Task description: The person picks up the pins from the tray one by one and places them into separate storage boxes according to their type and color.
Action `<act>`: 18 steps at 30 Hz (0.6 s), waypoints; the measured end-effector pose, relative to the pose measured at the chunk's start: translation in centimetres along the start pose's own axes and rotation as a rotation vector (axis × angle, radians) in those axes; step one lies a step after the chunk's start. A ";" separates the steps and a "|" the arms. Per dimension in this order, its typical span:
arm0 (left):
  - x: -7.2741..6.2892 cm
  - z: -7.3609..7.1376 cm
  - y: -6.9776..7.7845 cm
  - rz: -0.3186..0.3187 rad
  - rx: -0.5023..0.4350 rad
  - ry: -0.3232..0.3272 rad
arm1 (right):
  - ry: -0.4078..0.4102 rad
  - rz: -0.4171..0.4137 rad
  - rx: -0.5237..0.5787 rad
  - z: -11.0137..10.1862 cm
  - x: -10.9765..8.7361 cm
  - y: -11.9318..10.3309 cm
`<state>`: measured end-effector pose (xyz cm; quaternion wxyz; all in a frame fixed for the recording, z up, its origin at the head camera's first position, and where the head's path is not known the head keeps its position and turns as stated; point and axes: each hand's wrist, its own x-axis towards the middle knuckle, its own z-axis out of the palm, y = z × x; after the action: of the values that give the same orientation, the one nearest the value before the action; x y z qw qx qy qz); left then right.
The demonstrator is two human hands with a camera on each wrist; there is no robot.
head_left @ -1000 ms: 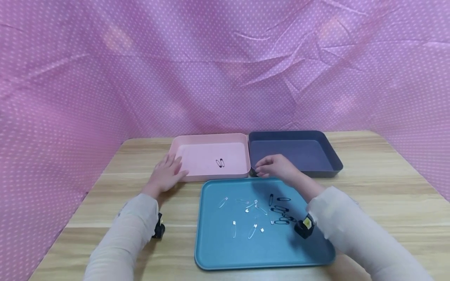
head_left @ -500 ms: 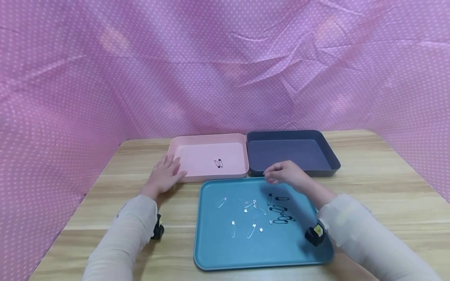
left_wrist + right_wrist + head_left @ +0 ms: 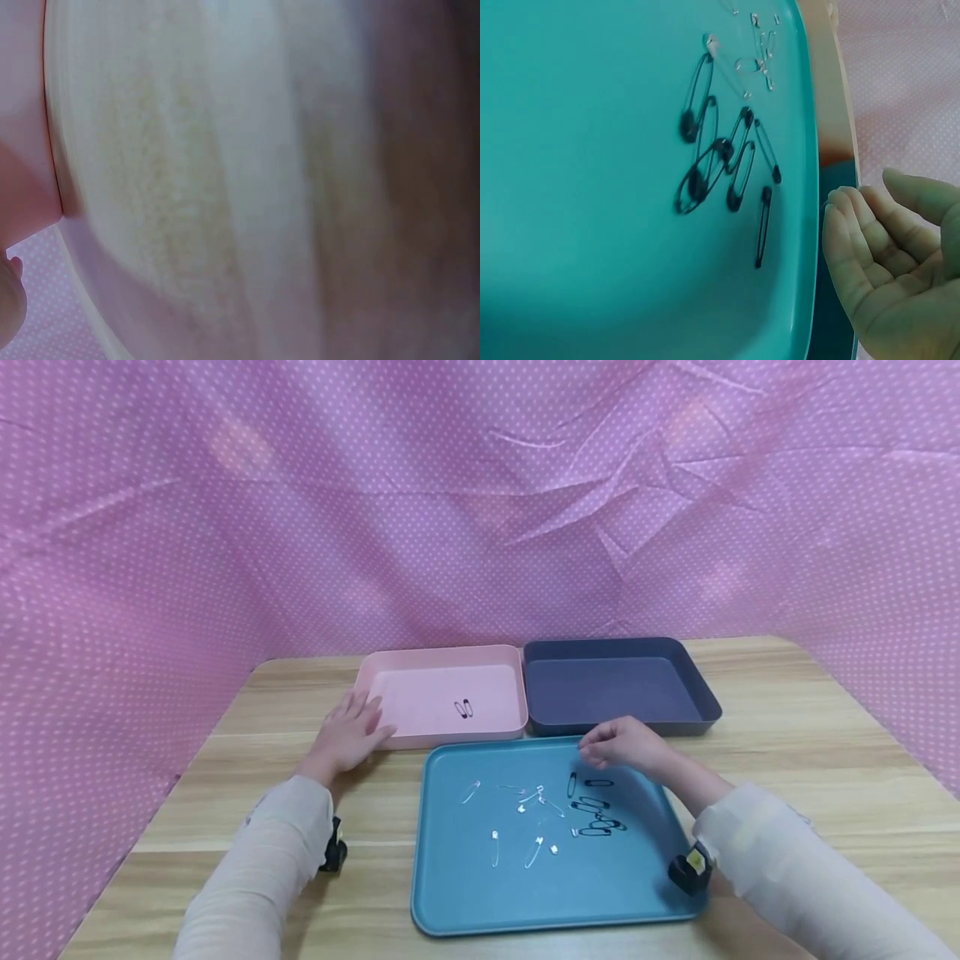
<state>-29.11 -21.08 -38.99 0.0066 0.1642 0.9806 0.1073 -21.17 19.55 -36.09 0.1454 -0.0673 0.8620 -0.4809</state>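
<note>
My left hand (image 3: 347,737) rests at the near left corner of the pink tray (image 3: 427,742), fingers spread over its rim. Inside that tray lie two black safety pins (image 3: 460,709). My right hand (image 3: 622,745) hovers over the far right part of the blue tray (image 3: 480,902), holding nothing; the right wrist view shows its palm and loosely bent fingers (image 3: 844,247). Just below that hand on the blue tray is a cluster of black safety pins (image 3: 592,807). Several silver safety pins (image 3: 534,852) are scattered left of them. The left wrist view mostly shows blurred tabletop.
A dark blue-grey tray (image 3: 615,672) stands beside the pink one at the back of the wooden table (image 3: 247,793). Both are just behind the blue tray's far edge. A pink dotted cloth (image 3: 480,527) hangs behind and along the sides.
My right hand has drawn back and to the right, from the near left corner of the dark tray to above the blue tray. My left hand keeps its place.
</note>
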 end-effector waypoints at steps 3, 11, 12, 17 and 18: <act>-0.1 0.1 0.0 -0.005 0.000 -0.003 | 0.004 0.007 -0.016 -0.2 -0.2 0.4; -0.1 0.0 0.2 -0.005 0.005 -0.009 | 0.011 0.022 -0.053 -0.7 -0.3 1.3; -0.1 0.0 0.2 -0.003 0.002 -0.007 | 0.009 0.022 -0.056 -0.7 -0.3 1.4; -0.2 0.0 0.3 -0.001 -0.001 0.001 | -0.020 0.002 -0.062 -0.6 -0.2 2.0; -0.2 0.0 0.2 -0.003 -0.001 -0.001 | -0.028 -0.004 -0.065 -0.6 -0.2 2.1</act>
<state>-28.82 -20.92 -38.97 0.0071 0.1629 0.9807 0.1076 -21.08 21.21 -37.58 0.1544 -0.0805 0.8748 -0.4521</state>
